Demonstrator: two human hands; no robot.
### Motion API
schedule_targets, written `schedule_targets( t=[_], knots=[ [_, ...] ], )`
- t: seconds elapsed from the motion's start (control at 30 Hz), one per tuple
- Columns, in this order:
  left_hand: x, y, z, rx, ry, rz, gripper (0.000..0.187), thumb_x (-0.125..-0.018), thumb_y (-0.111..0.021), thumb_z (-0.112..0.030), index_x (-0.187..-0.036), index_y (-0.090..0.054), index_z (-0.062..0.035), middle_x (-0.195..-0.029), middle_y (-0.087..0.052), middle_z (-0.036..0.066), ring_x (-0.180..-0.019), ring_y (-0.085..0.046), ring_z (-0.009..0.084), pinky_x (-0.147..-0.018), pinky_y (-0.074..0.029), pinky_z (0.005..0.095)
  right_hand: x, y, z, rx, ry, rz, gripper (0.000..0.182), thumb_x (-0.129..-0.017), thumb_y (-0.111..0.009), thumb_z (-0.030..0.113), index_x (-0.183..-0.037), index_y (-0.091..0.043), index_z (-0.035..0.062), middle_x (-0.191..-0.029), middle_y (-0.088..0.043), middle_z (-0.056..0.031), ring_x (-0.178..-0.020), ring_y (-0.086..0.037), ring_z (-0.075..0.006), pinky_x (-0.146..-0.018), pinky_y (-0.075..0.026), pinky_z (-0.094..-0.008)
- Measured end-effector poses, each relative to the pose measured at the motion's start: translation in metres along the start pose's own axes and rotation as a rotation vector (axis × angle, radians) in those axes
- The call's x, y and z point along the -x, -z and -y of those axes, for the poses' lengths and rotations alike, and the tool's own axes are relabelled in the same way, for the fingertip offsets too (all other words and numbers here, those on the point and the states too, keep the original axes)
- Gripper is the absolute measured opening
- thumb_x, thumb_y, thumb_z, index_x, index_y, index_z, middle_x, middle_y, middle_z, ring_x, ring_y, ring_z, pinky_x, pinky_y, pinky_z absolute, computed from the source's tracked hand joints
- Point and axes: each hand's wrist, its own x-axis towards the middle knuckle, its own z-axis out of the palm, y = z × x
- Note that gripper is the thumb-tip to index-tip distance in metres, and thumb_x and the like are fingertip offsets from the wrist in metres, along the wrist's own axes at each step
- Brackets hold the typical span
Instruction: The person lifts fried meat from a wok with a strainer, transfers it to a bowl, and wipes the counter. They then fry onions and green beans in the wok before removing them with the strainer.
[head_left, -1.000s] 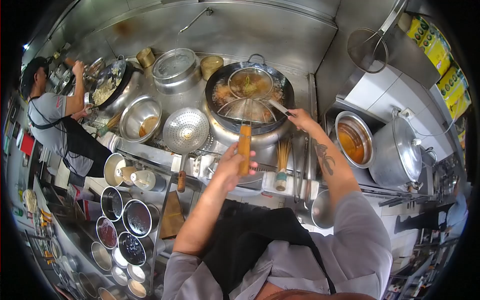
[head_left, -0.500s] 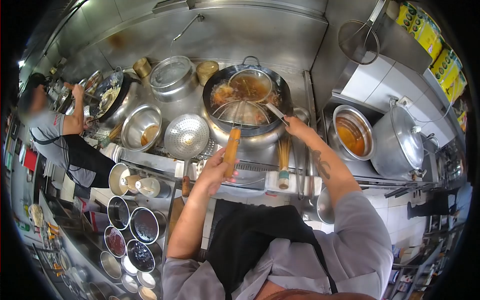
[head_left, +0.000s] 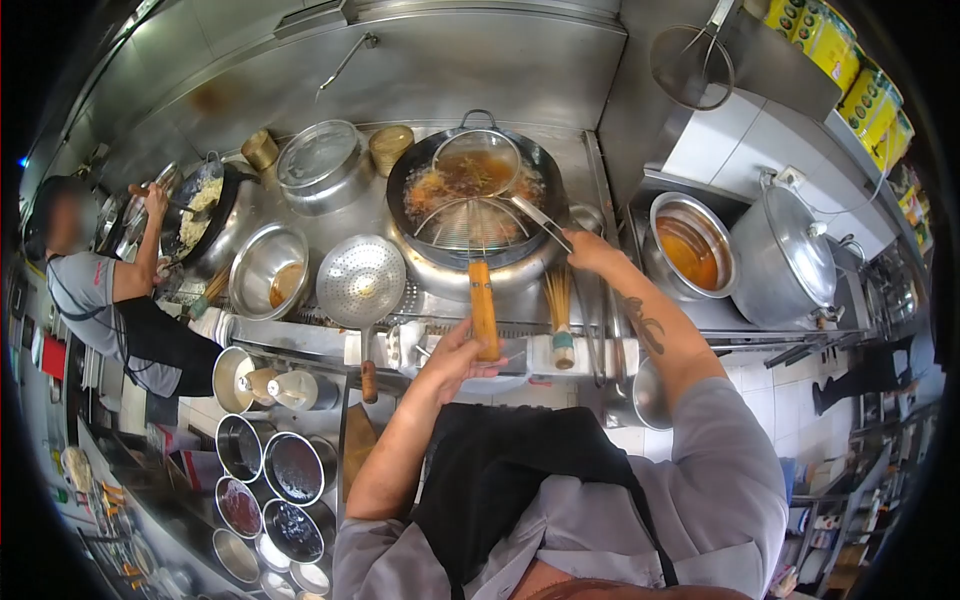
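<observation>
A black wok (head_left: 400, 200) with bubbling brown oil and pieces of frying food stands on the stove before me. My left hand (head_left: 455, 362) is closed around the lower end of the wooden handle of a wire skimmer (head_left: 470, 226), whose dome of mesh spans the near side of the wok. My right hand (head_left: 594, 252) grips the metal handle of a round fine-mesh strainer (head_left: 478, 160). Its ring lies over the oil in the far half of the wok, beyond the skimmer.
A perforated ladle (head_left: 360, 280), a steel bowl (head_left: 268, 272) and a lidded pot (head_left: 320, 165) stand left; a bamboo brush (head_left: 560, 320) lies right. Further right are a bowl of brown liquid (head_left: 690, 250) and a large pot (head_left: 785, 250). A co-worker (head_left: 90, 290) tends another wok (head_left: 225, 235).
The skimmer's wooden handle has swung from a slant to nearly straight toward me, my left hand lower on it. The view has shifted slightly. More foam and frying bits show around the strainer.
</observation>
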Motion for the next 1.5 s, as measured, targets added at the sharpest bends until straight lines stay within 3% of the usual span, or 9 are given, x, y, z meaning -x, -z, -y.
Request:
schedule_targets(
  t=[0.23,0.53,0.73,0.8,0.9,1.0,1.17,1.4,1.5],
  knots=[
    [-0.009,0.01,0.016,0.038,0.085,0.047,0.047,-0.094,-0.048,-0.022,-0.137,-0.035,-0.0075,-0.115,-0.061,0.014,-0.097,-0.064,0.0262,-0.079,-0.051,0.0349,-0.003,-0.001,0.01,0.11,-0.059,0.119,0.056,-0.077,-0.055,0.009,-0.131,-0.042,0.0,-0.113,-0.058,-0.0268,-0.106,-0.057,-0.0381,-0.091,-0.046,-0.0427],
    [-0.022,0.007,0.027,0.203,-0.004,0.112,0.031,-0.096,-0.046,-0.019,-0.123,-0.044,-0.0055,-0.112,-0.062,0.017,-0.096,-0.064,0.0268,-0.08,-0.052,0.035,-0.011,-0.006,0.002,0.15,-0.096,0.058,0.056,-0.079,-0.051,0.001,-0.134,-0.042,0.0049,-0.109,-0.06,-0.0245,-0.105,-0.058,-0.0365,-0.089,-0.046,-0.0442],
    [-0.024,0.007,0.016,0.115,0.002,-0.113,0.026,-0.093,-0.05,-0.016,-0.116,-0.046,-0.0064,-0.085,-0.063,0.011,-0.065,-0.063,0.0208,-0.057,-0.052,0.0294,-0.002,0.006,-0.003,0.202,-0.118,0.004,0.059,-0.081,-0.054,0.007,-0.137,-0.038,0.0079,-0.108,-0.061,-0.0216,-0.103,-0.059,-0.0353,-0.087,-0.047,-0.044],
    [-0.017,0.007,0.003,0.127,-0.057,-0.155,0.032,-0.091,-0.048,-0.015,-0.121,-0.043,-0.0084,-0.075,-0.056,0.007,-0.054,-0.053,0.0165,-0.047,-0.045,0.0285,-0.003,0.009,0.003,0.221,-0.125,-0.012,0.06,-0.081,-0.055,0.009,-0.138,-0.038,0.0081,-0.107,-0.061,-0.0211,-0.102,-0.059,-0.035,-0.086,-0.048,-0.0439],
    [0.003,0.004,-0.023,0.114,-0.084,-0.154,0.034,-0.09,-0.047,-0.014,-0.123,-0.042,-0.0106,-0.072,-0.054,0.006,-0.05,-0.049,0.0147,-0.043,-0.04,0.0273,0.0,0.012,0.013,0.257,-0.078,0.038,0.06,-0.081,-0.057,0.013,-0.138,-0.037,0.0065,-0.105,-0.061,-0.021,-0.1,-0.06,-0.0341,-0.085,-0.049,-0.0437],
    [0.016,0.007,-0.036,0.056,-0.1,-0.192,0.04,-0.089,-0.046,-0.012,-0.128,-0.04,-0.0105,-0.074,-0.055,0.007,-0.05,-0.049,0.015,-0.043,-0.042,0.0278,0.013,0.01,0.021,0.284,-0.023,0.042,0.045,-0.088,-0.044,0.008,-0.132,-0.043,0.0032,-0.101,-0.064,-0.0207,-0.095,-0.063,-0.0352,-0.08,-0.051,-0.0448],
    [0.025,0.016,-0.042,0.049,-0.164,-0.235,0.054,-0.089,-0.047,-0.008,-0.14,-0.028,-0.0103,-0.078,-0.057,0.008,-0.051,-0.049,0.0149,-0.045,-0.044,0.0291,0.018,0.004,0.027,0.255,-0.01,0.107,0.048,-0.082,-0.052,0.008,-0.13,-0.044,0.0013,-0.102,-0.064,-0.021,-0.096,-0.062,-0.0351,-0.081,-0.051,-0.0442],
    [0.025,0.013,-0.042,0.041,-0.171,-0.203,0.058,-0.088,-0.048,-0.007,-0.141,-0.026,-0.0095,-0.08,-0.057,0.009,-0.052,-0.049,0.0148,-0.045,-0.044,0.0297,0.021,0.004,0.033,0.174,-0.009,0.107,0.055,-0.076,-0.064,0.016,-0.126,-0.045,0.0016,-0.102,-0.063,-0.0217,-0.099,-0.061,-0.0354,-0.085,-0.049,-0.0439],
    [0.027,0.01,-0.043,0.032,-0.185,-0.211,0.049,-0.09,-0.047,-0.008,-0.137,-0.033,-0.0084,-0.078,-0.056,0.007,-0.052,-0.048,0.0135,-0.046,-0.044,0.0279,0.037,0.012,0.044,0.251,-0.016,-0.085,0.045,-0.075,-0.066,0.019,-0.115,-0.054,0.002,-0.1,-0.063,-0.0204,-0.095,-0.061,-0.0351,-0.084,-0.05,-0.0426]
  ],
)
